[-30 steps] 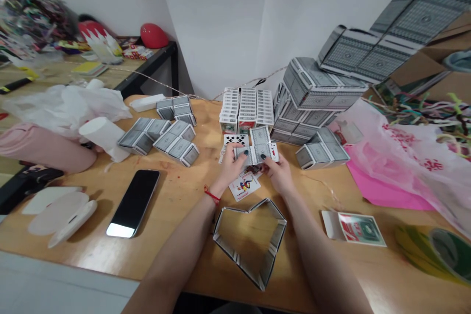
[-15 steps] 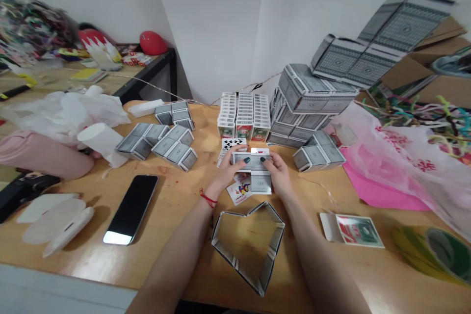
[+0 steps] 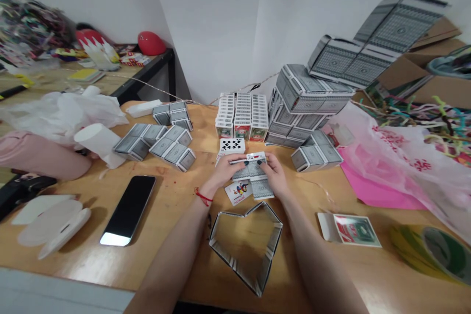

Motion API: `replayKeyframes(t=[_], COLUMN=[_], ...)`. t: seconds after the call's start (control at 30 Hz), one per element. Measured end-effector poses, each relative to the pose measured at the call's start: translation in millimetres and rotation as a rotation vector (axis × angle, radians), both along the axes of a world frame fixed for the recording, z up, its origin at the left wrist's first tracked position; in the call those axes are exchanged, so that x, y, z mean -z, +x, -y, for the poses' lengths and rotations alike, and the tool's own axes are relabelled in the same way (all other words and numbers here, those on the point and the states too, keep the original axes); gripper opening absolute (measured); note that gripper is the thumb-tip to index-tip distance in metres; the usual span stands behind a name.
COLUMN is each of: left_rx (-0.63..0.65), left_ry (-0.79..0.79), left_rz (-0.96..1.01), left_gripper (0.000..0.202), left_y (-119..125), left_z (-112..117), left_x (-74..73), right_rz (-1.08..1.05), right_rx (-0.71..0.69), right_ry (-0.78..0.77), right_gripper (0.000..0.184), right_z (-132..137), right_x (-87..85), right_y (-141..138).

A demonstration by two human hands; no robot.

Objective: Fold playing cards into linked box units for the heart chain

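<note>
Between my two hands are several grey-backed playing cards (image 3: 262, 188), joined or overlapping, one with a face edge turned up at the top. My left hand (image 3: 225, 169) pinches their left side, and my right hand (image 3: 274, 171) grips the right side with the thumb on top. Just beneath lies a joker card (image 3: 239, 192) face up on the table. Behind my left hand sits a stack of cards with a spade card (image 3: 231, 145) on top. Closer to me, between my forearms, stands a heart-shaped frame of cards (image 3: 214, 247).
Rows of card boxes (image 3: 242, 117) stand behind the hands. A tall structure of card blocks (image 3: 312, 93) rises at the right, with smaller card blocks (image 3: 172, 147) at the left. A phone (image 3: 128, 210), an opened card box (image 3: 356, 229) and a tape roll (image 3: 429, 254) lie on the table.
The held cards have tilted, and a red-marked face edge now shows at their top. My right hand has shifted slightly. The heart-shaped frame stays in place.
</note>
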State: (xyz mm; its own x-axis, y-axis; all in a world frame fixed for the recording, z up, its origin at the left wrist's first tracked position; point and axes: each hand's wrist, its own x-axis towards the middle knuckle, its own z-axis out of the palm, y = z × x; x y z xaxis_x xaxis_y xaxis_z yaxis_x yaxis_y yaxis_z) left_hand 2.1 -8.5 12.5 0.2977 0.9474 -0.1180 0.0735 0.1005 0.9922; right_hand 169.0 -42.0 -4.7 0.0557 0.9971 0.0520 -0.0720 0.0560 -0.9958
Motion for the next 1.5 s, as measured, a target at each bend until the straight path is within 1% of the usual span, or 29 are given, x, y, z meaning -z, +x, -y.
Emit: replayKeyframes(t=[0.2,0.3,0.57,0.83,1.03,1.27,1.5], left_rx=[-0.052,-0.086,-0.176,-0.158,-0.139,-0.140,-0.160], left_ry=[-0.018,-0.027,0.014,0.032,0.048,0.058,0.072], left_rz=[0.000,0.007,-0.008,0.004,-0.009,0.006,-0.013], left_gripper=[0.030,0.028,0.024,0.023,0.022,0.019,0.017], left_y=[6.6,8.3,14.4,14.5,14.6,15.8,16.4], left_z=[2.7,3.2,4.5,5.8,6.7,7.6,8.5], left_x=[-3.1,-1.7,1.1,0.5,0.8,1.8,-2.4], right_rz=[0.032,0.037,0.064,0.088,0.111,0.172,0.219], right_rx=[-0.014,-0.020,-0.005,-0.001,-0.008,0.025,0.062], right_ry=[0.017,0.020,0.008,0.006,0.022,0.070,0.091], right_gripper=[0.020,0.019,0.017,0.017,0.014,0.013,0.016], right_z=[-0.2,0.6,0.9,0.9,0.6,0.8,2.3], right_x=[-0.4,-1.7,-4.9,-3.8,-5.6,-7.9,-9.3], right_y=[-0.1,-0.9,-1.6,-0.7,-0.6,-1.1,-2.2])
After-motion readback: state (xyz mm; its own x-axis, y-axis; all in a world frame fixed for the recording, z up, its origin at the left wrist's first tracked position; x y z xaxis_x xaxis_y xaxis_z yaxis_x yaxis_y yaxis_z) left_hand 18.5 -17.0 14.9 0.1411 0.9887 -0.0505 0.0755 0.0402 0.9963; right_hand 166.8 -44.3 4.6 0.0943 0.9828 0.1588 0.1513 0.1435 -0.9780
